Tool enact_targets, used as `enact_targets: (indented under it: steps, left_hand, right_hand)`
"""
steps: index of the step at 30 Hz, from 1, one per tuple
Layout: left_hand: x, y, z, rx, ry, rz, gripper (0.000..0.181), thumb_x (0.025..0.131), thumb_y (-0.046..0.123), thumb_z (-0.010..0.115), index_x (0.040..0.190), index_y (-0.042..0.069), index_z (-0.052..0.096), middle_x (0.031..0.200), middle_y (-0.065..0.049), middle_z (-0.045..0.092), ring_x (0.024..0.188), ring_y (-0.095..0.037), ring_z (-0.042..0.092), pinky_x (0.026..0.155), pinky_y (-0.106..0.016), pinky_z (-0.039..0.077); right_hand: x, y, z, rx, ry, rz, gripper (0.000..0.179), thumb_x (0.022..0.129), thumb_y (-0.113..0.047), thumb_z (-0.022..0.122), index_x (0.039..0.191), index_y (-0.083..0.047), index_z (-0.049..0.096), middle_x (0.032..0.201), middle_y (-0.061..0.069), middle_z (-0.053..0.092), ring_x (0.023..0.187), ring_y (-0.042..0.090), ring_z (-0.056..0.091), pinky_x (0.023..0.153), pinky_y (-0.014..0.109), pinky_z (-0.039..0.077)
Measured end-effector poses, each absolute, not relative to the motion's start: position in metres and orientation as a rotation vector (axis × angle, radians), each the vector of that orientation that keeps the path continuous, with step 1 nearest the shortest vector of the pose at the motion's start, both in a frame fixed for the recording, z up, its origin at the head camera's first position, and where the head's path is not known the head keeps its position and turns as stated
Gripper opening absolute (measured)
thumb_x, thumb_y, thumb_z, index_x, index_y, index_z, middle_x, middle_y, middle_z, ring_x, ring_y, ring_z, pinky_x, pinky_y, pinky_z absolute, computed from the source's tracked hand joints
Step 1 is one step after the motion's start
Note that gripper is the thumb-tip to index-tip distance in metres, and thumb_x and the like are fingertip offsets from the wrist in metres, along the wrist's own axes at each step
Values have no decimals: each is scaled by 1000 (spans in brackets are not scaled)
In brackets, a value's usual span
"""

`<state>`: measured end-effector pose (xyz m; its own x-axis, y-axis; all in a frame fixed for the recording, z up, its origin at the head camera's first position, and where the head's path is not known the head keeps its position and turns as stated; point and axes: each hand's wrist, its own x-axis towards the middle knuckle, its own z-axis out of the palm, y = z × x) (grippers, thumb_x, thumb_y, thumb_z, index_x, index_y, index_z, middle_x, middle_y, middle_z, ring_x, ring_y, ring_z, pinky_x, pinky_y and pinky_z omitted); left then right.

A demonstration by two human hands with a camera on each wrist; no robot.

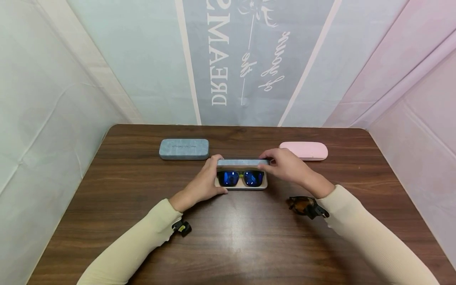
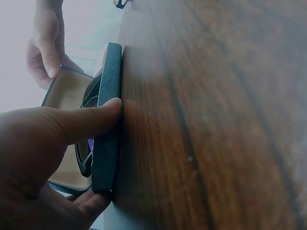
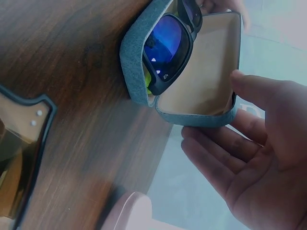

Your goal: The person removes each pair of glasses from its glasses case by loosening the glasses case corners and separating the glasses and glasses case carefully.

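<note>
A blue-grey glasses case (image 1: 243, 162) sits with its lid raised near the middle of the table. Inside lie dark sunglasses (image 1: 229, 179) with mirrored blue lenses. My left hand (image 1: 199, 183) grips the case's left end; in the left wrist view its thumb (image 2: 93, 120) presses the front wall. At the other end, my right hand (image 1: 289, 168) pinches the lid's right side. The right wrist view shows the thumb (image 3: 254, 88) on the rim and fingers behind the beige-lined lid (image 3: 208, 67).
A second blue-grey case (image 1: 183, 149) stands closed at the back left, and a pink case (image 1: 308, 151) behind my right hand. Brown-lensed glasses (image 1: 301, 205) lie by the right wrist, partly hidden by its camera. Fabric walls enclose the wooden table (image 1: 231, 245).
</note>
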<state>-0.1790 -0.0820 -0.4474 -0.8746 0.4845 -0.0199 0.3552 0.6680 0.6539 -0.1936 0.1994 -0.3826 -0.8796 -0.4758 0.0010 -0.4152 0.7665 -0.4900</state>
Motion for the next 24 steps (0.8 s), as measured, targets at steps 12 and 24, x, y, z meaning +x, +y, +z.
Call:
enact_targets:
  steps: [12,24]
  left_hand:
    - [-179,-83,-448,697,2697,988,95,79,22,91,148,10,25,146,-20,40,133,-29,44,106,-45,44]
    - [-179,-82,-449,684,2691,997,97,79,21,91,149,9,25,148,-20,39,135,-29,44,108,-45,43]
  right_hand:
    - [-177,201,-380,-793,2932,-798,34,95,-19,74,126,-4,70,121,10,70,105,22,66,87,45,55]
    - [-164,197,-377,-951,2971,-744,50,96,-20,74,142,-7,60,136,12,64,121,26,63,94,48,53]
